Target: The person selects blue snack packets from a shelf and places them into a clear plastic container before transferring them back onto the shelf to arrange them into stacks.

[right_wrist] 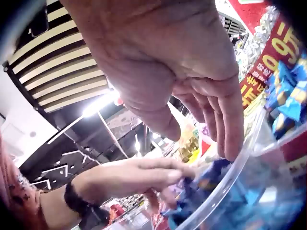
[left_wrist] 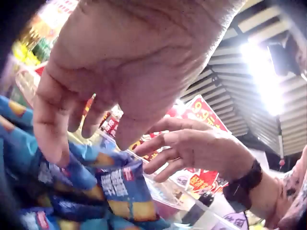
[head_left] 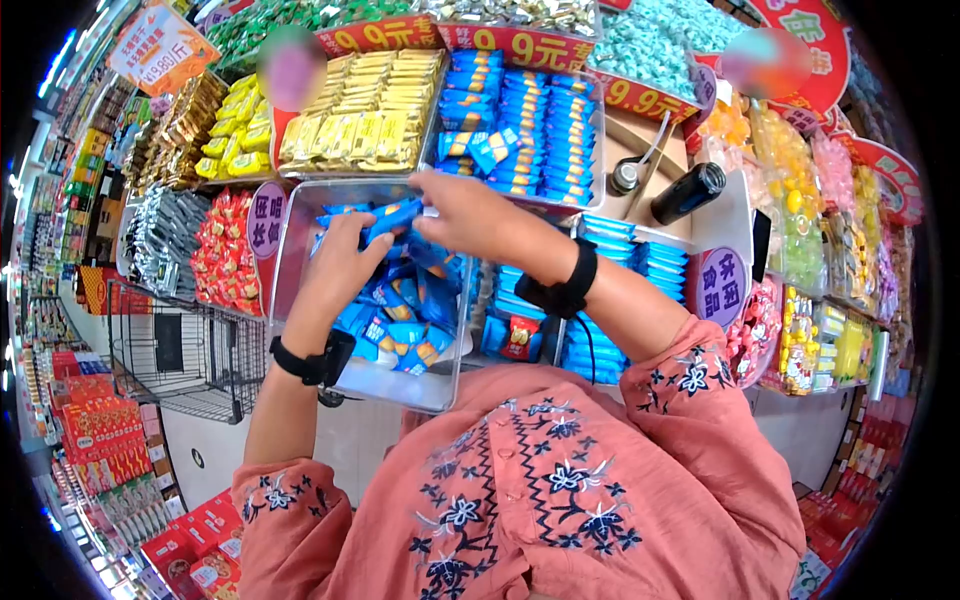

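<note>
My left hand reaches into a clear plastic bin with its fingers spread over small blue snack packets. In the left wrist view its fingertips reach down onto the packets, and a blue packet with a biscuit picture lies just below the thumb. My right hand is over the bin's far right corner, next to a blue packet lying between the hands. In the right wrist view its fingers hang down at the bin's rim, thumb apart, with nothing between them.
Behind the bin stand trays of gold packets and blue packets. More blue packets fill the right side. Red sweets lie on the left, near a wire shopping cart. A black bottle stands at the right.
</note>
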A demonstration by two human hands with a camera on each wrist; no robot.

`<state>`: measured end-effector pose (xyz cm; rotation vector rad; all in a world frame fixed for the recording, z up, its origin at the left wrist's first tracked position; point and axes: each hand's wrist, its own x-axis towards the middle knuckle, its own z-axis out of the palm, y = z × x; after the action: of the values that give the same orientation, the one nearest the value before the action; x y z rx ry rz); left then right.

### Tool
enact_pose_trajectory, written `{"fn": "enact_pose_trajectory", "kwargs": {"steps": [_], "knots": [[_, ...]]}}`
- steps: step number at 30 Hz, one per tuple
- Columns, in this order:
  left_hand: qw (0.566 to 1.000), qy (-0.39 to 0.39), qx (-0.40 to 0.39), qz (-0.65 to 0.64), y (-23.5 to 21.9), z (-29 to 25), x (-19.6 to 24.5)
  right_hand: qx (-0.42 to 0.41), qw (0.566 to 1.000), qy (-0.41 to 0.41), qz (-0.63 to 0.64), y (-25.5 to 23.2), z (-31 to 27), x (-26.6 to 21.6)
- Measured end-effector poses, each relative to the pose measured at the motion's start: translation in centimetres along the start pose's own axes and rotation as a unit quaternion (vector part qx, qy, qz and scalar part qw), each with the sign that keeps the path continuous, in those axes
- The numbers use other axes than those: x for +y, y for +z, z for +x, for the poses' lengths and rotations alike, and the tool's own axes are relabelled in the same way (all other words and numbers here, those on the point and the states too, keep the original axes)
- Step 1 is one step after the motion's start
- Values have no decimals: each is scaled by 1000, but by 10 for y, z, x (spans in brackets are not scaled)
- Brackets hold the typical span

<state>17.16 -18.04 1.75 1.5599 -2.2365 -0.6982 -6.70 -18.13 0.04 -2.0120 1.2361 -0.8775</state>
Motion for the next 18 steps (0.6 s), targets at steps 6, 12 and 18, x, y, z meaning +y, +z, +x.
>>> {"fn": "enact_pose_trajectory", "kwargs": {"steps": [6, 12, 18], "knots": [[996, -17, -49, -69, -12, 9, 17, 111, 983, 51, -134, -74, 48, 79], [991, 38, -55, -116, -13, 47, 32, 127, 971, 104, -174, -95, 76, 138], [989, 64, -64, -116, -5, 109, 31, 102, 962, 69, -243, -97, 103, 168]]}}
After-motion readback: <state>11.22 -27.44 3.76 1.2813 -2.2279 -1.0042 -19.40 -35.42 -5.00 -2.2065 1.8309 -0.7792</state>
